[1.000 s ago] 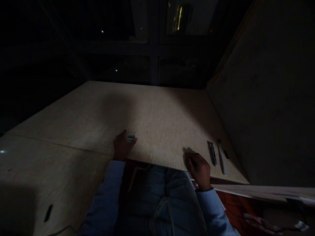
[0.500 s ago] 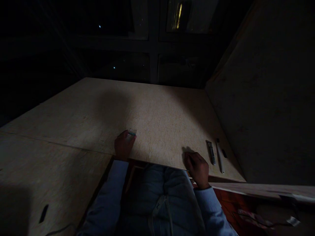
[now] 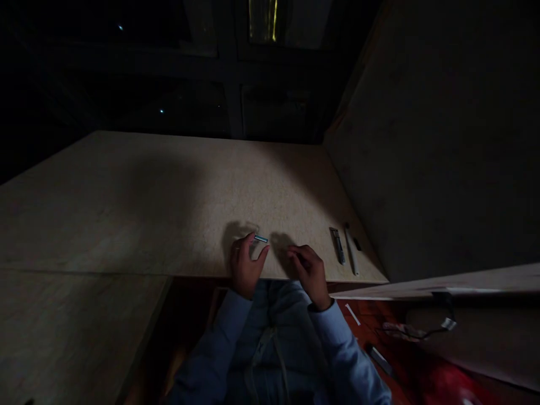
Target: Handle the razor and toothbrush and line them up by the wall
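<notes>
My left hand (image 3: 246,265) is just over the table near its front edge, thumb and fingers curved around a small flat piece with a teal and pale strip (image 3: 261,238). It looks like a razor cartridge in a clear case, but dim light hides its exact kind. Facing it, my right hand (image 3: 309,270) is closed in a pinch at the fingertips. Whatever those fingers may hold is too small and dark to make out. To the right of that hand lie a razor (image 3: 337,246) and a white toothbrush (image 3: 351,250), side by side.
A small black piece (image 3: 357,244) lies beyond the toothbrush, close to the wall (image 3: 430,140) on the right. The pale tabletop (image 3: 236,169) runs back to a dark window (image 3: 189,107). Below the right edge, a cable (image 3: 434,332) and a white strip (image 3: 352,314) are visible.
My hands have come closer together, and the strip piece in my left hand appears lifted off the table. My right hand has moved away from the razor. The view has shifted right.
</notes>
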Available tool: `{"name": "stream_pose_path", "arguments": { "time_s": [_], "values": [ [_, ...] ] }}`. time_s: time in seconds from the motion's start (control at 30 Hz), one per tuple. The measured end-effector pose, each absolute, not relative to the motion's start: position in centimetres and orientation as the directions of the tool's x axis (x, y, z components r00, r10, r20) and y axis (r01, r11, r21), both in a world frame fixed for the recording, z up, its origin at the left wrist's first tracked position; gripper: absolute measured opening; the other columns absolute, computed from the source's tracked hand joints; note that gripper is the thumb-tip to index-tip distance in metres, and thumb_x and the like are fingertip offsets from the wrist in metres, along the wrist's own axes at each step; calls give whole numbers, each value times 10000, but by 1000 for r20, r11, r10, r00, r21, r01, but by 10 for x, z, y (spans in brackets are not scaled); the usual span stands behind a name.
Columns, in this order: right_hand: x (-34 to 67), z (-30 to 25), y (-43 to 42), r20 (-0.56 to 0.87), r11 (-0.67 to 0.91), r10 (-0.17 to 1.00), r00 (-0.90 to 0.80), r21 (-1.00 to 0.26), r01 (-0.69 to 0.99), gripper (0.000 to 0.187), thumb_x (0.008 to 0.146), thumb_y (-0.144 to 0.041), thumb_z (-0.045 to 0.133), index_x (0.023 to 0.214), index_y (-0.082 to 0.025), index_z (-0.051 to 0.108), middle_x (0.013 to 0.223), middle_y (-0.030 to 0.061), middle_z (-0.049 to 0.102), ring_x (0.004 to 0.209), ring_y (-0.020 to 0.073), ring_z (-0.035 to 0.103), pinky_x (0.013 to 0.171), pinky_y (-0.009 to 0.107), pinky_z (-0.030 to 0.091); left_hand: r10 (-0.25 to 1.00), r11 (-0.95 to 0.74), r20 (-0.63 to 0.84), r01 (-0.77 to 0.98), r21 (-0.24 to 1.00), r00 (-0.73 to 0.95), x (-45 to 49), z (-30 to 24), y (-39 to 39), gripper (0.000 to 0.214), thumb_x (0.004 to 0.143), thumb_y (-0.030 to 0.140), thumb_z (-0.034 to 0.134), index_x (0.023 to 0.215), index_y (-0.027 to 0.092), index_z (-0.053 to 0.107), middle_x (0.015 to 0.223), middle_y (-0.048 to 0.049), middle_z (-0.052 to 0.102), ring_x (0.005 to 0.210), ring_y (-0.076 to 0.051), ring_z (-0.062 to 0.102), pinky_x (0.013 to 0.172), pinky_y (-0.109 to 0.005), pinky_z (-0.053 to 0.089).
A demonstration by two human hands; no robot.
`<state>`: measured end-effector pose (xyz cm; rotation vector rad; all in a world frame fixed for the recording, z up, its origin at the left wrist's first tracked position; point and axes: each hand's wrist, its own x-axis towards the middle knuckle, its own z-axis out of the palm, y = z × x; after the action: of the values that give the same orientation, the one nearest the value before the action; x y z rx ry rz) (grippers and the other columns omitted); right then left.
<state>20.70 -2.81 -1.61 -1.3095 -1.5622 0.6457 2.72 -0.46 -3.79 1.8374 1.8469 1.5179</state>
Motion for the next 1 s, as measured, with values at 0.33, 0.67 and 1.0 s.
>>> {"name": "stream_pose_path", "arguments": {
  "time_s": [0.33, 0.67, 1.0],
  "values": [
    [194, -7, -7, 317, 283, 947, -57, -735, 616, 240, 932, -237, 570, 1010, -234, 796, 891, 87, 658, 809, 218, 653, 739, 333, 541, 782, -417, 622, 709, 569, -40, 64, -39, -19, 268, 873, 197, 640, 1141, 193, 647, 1010, -113, 711, 988, -242, 654, 903, -389, 536],
    [205, -2, -20, 332, 212, 942, 51, -706, 676, 231, 909, -188, 569, 930, -234, 795, 881, 75, 673, 714, 181, 633, 659, 292, 511, 789, -454, 614, 706, 543, 36, 79, -36, -18, 247, 874, 156, 602, 1110, 204, 653, 983, -105, 716, 960, -236, 659, 908, -395, 522],
    [242, 3, -29, 324, 178, 897, 300, -887, 426, 202, 897, -384, 635, 873, -203, 721, 864, 67, 676, 776, 201, 640, 672, 314, 523, 887, -322, 461, 665, 674, -38, 110, -25, 0, 357, 816, 305, 726, 1142, 192, 636, 1021, -119, 728, 963, -264, 681, 856, -400, 540]
  ]
}}
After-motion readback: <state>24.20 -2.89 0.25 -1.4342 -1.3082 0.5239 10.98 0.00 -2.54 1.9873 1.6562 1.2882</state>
